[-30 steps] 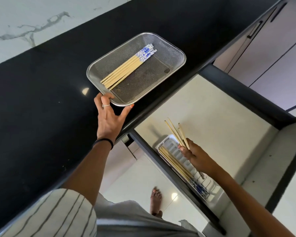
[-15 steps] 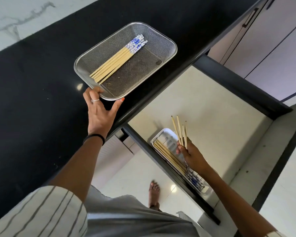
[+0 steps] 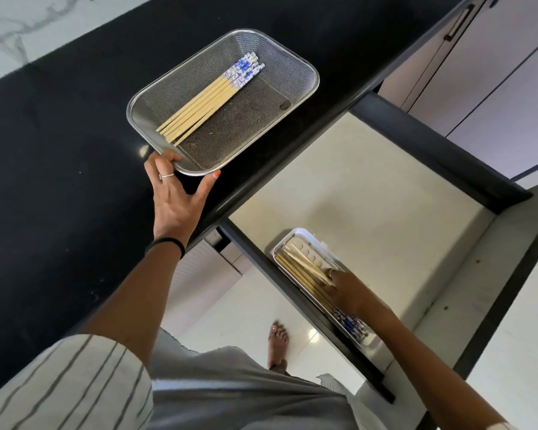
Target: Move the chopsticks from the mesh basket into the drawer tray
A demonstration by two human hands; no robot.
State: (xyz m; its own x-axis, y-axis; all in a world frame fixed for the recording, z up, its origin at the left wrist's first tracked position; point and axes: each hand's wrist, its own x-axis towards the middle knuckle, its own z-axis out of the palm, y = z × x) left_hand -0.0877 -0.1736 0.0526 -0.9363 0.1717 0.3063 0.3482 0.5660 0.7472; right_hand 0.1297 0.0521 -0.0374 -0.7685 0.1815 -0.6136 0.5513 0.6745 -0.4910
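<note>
Chopsticks (image 3: 210, 102) bundled in mesh basket (image 3: 295, 62), left hand (image 3: 177, 193) gripping its rim; more chopsticks (image 3: 305, 271) in drawer tray (image 3: 298, 235), pinched by right hand (image 3: 350, 293).

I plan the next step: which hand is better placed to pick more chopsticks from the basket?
Probably the left hand: it already holds the basket rim beside the chopsticks. The right hand is down in the drawer tray.

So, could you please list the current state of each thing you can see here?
Silver mesh basket: on black counter, holding chopsticks.
Blue-tipped wooden chopsticks: bundled in basket.
Drawer: open.
White slotted tray: in drawer, partly filled.
Left hand: gripping basket rim.
Right hand: laying chopsticks in tray.
</note>
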